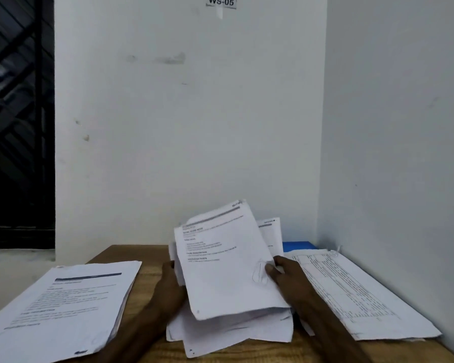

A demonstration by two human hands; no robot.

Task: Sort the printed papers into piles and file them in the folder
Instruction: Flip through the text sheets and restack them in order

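A loose stack of printed papers (220, 260) is tilted up off the middle of the wooden table (147, 281). My left hand (168, 281) grips its left edge from behind. My right hand (286, 273) pinches the right edge of the top sheets, thumb on the front. More sheets (228, 334) lie flat beneath the lifted ones. A pile of text pages (63, 305) lies at the left. A pile of table-printed pages (357, 292) lies at the right. A blue folder (298, 246) shows partly at the back right, behind the papers.
White walls close in at the back and the right, forming a corner near the blue folder. A label reading WS-05 (220, 2) is taped high on the back wall. A dark window grille (16, 113) stands at the left. The left pile overhangs the table's left edge.
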